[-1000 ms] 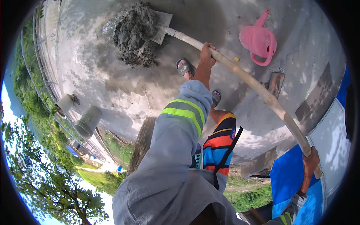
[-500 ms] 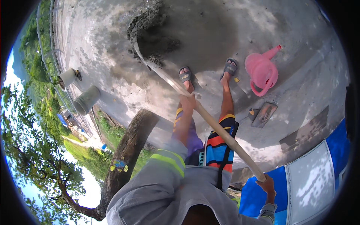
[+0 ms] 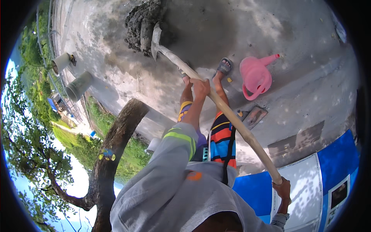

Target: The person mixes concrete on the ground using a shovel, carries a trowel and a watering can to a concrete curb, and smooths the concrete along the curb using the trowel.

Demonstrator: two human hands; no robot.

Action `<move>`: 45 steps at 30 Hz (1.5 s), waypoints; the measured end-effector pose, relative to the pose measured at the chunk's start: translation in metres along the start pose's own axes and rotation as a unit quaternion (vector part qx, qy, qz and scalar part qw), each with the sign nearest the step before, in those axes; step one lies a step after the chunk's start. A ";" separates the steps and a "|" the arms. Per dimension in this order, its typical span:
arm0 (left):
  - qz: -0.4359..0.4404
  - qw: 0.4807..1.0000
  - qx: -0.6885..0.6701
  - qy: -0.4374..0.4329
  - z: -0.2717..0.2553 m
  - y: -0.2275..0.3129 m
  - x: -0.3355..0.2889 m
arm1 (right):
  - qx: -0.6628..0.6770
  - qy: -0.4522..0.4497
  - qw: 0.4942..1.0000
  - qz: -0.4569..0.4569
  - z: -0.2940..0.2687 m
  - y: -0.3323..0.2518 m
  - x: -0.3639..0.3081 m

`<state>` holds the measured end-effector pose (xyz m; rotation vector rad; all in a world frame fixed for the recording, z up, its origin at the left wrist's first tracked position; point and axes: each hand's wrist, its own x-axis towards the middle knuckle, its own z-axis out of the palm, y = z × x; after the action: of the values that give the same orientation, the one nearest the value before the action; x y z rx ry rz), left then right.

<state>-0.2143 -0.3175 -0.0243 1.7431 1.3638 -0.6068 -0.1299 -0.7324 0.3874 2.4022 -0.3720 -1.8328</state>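
Observation:
I hold a long-handled shovel (image 3: pixel 235 120) slantwise across my body with both hands. My left hand (image 3: pixel 200 89) is wrapped round the middle of the wooden handle, in front of my shins. My right hand (image 3: pixel 282 190) grips the handle's top end, low on the right. The pale metal blade (image 3: pixel 156 41) is beside a heap of wet grey mortar (image 3: pixel 142 29), at its right edge. Whether the blade touches the heap or the ground I cannot tell. Dark wet ground spreads to the right of the heap.
A pink watering can (image 3: pixel 255 75) stands right of my feet. A trowel-like flat tool (image 3: pixel 256 116) lies behind it. Two buckets (image 3: pixel 79 86) lie or stand at left by a railing. A tree trunk (image 3: pixel 119 139) rises at near left. Blue and white sheeting (image 3: pixel 301 181) is at right.
The shovel blade has come away from inside the mortar and now shows more plainly at the heap's right side. My left hand has shifted slightly up and right in the picture; the view has turned.

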 end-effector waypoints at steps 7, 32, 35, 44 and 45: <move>0.084 0.981 -0.066 0.159 0.017 0.091 -0.061 | -0.176 0.181 0.968 -0.010 -0.126 0.029 -0.019; -0.239 0.753 -0.613 0.029 -0.034 0.264 0.058 | -0.452 0.237 0.821 -0.257 -0.530 -0.209 0.162; -0.208 0.627 -0.750 0.016 -0.057 0.326 -0.021 | -0.418 0.314 0.786 -0.330 -0.583 -0.188 0.179; -0.227 0.390 -0.891 0.053 0.041 0.393 0.032 | -0.441 0.157 0.841 -0.271 -0.681 -0.126 0.176; -0.228 0.374 -0.898 0.035 0.063 0.423 0.031 | -0.429 0.188 0.859 -0.205 -0.694 -0.116 0.157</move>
<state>0.2034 -0.3845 0.0474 -0.5003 1.3171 0.7279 0.5907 -0.7084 0.4038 2.1305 0.8675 -1.1549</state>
